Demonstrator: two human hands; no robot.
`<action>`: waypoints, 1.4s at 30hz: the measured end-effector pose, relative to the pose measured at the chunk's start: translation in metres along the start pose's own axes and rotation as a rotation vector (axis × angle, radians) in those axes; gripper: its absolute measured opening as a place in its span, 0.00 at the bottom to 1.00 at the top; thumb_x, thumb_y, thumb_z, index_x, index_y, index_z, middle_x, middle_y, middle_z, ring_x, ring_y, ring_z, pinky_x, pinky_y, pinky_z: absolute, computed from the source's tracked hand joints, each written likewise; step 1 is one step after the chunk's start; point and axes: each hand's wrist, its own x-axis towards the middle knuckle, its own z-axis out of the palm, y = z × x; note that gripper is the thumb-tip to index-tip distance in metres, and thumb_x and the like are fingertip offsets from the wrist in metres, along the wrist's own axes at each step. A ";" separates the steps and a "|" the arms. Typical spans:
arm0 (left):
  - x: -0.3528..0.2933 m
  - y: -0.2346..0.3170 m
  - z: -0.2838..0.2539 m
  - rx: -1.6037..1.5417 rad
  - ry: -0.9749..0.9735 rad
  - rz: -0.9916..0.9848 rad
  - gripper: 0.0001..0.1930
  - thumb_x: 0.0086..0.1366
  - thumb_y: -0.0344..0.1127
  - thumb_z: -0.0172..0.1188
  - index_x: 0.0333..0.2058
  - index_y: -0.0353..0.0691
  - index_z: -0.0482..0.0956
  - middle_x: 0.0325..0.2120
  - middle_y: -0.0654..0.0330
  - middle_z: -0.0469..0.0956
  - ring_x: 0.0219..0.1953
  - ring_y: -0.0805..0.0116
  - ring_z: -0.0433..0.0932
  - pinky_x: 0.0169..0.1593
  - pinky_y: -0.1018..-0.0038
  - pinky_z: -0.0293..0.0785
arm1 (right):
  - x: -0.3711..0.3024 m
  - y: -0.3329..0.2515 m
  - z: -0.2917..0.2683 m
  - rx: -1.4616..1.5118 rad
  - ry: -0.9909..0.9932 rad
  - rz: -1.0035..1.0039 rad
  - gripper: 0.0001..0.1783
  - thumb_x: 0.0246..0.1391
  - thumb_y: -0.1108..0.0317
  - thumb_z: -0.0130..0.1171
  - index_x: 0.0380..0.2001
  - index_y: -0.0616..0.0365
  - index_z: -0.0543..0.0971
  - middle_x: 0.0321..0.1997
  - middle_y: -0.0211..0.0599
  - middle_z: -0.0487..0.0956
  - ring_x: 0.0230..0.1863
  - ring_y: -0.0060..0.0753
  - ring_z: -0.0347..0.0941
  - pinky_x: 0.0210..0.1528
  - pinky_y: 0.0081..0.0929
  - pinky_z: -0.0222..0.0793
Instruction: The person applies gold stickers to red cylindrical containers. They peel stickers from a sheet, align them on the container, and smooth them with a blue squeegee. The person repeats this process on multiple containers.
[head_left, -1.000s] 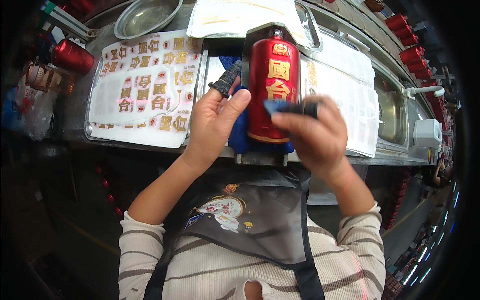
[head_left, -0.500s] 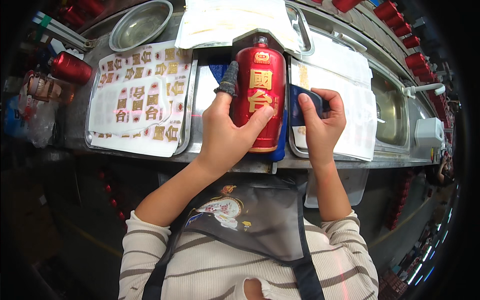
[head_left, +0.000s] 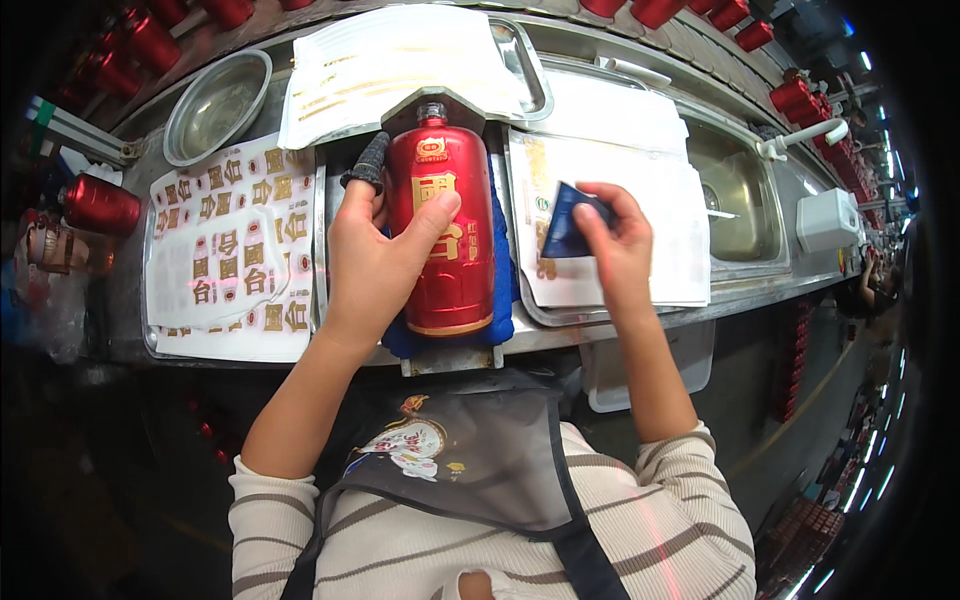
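Observation:
A glossy red bottle (head_left: 465, 280) with gold characters and an uncapped-looking neck lies on a blue cushion (head_left: 507, 240), its neck pointing away from me. My left hand (head_left: 372, 260) is closed round its left side, thumb across the front over part of the gold lettering. A dark knitted cover (head_left: 367, 165) sheathes one fingertip of that hand. Between the thumb and fingers of my right hand (head_left: 625, 250) is a dark blue, flat scraper (head_left: 566, 228), held right of the bottle and apart from it, above the white sheets.
Gold-printed transfer sheets (head_left: 235, 260) cover a tray on the left. White sheets (head_left: 660, 220) lie in a tray (head_left: 560, 318) on the right, more paper (head_left: 380, 60) at the back. Around stand a metal bowl (head_left: 218, 105), a sink (head_left: 735, 200) and another red bottle (head_left: 100, 207).
The scraper in my right hand has moved away from the bottle's right side, widening the gap. My left hand keeps its hold. The whole view has shifted, so the bench appears farther left.

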 end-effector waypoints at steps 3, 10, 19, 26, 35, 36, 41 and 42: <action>-0.002 -0.008 -0.008 -0.074 -0.039 -0.018 0.35 0.60 0.44 0.71 0.55 0.25 0.66 0.52 0.46 0.76 0.53 0.67 0.76 0.55 0.72 0.75 | 0.003 -0.010 -0.037 -0.186 -0.161 0.226 0.07 0.55 0.70 0.62 0.34 0.62 0.80 0.29 0.30 0.79 0.31 0.17 0.73 0.35 0.17 0.68; -0.026 -0.014 -0.020 -0.131 0.095 -0.024 0.30 0.70 0.40 0.59 0.60 0.22 0.61 0.64 0.38 0.62 0.66 0.60 0.63 0.68 0.68 0.59 | 0.006 -0.003 -0.038 -1.186 -0.266 0.001 0.32 0.40 0.50 0.74 0.41 0.57 0.72 0.40 0.47 0.74 0.41 0.51 0.76 0.42 0.40 0.72; -0.027 -0.021 -0.032 -0.079 0.133 -0.034 0.19 0.72 0.44 0.55 0.47 0.30 0.71 0.63 0.46 0.68 0.61 0.71 0.68 0.59 0.76 0.63 | 0.103 0.025 -0.149 -1.240 -0.157 -0.052 0.36 0.40 0.51 0.73 0.56 0.46 0.77 0.49 0.51 0.73 0.51 0.54 0.74 0.52 0.43 0.70; -0.028 -0.025 -0.041 -0.038 0.128 -0.054 0.23 0.72 0.41 0.54 0.54 0.26 0.68 0.63 0.43 0.66 0.65 0.63 0.65 0.66 0.70 0.59 | 0.099 0.002 -0.130 -1.321 -0.281 -0.039 0.44 0.38 0.51 0.75 0.62 0.43 0.72 0.51 0.53 0.72 0.52 0.57 0.74 0.54 0.43 0.70; -0.028 -0.025 -0.042 -0.043 0.116 -0.061 0.23 0.72 0.40 0.54 0.55 0.26 0.68 0.63 0.43 0.66 0.64 0.64 0.67 0.66 0.71 0.60 | 0.142 0.013 -0.225 -0.911 -0.140 0.455 0.29 0.37 0.58 0.76 0.41 0.66 0.80 0.33 0.41 0.81 0.31 0.30 0.77 0.35 0.27 0.72; -0.029 -0.024 -0.041 -0.055 0.115 -0.053 0.24 0.72 0.40 0.54 0.56 0.25 0.67 0.63 0.43 0.66 0.63 0.65 0.67 0.66 0.71 0.60 | 0.141 0.016 -0.230 -0.816 -0.124 0.465 0.26 0.38 0.59 0.76 0.37 0.66 0.80 0.29 0.37 0.80 0.28 0.27 0.75 0.32 0.25 0.70; -0.033 -0.022 -0.040 -0.079 0.130 -0.024 0.27 0.72 0.41 0.54 0.59 0.24 0.65 0.62 0.43 0.67 0.62 0.66 0.67 0.66 0.71 0.59 | 0.130 0.015 -0.208 -0.753 0.011 0.495 0.18 0.40 0.61 0.76 0.28 0.64 0.81 0.23 0.31 0.78 0.22 0.21 0.71 0.25 0.20 0.64; -0.035 -0.021 -0.041 -0.073 0.122 -0.030 0.27 0.72 0.40 0.54 0.60 0.24 0.65 0.62 0.43 0.67 0.63 0.65 0.67 0.66 0.71 0.59 | 0.130 0.017 -0.210 -0.712 0.012 0.481 0.18 0.40 0.61 0.76 0.28 0.64 0.81 0.23 0.31 0.78 0.21 0.21 0.70 0.25 0.20 0.64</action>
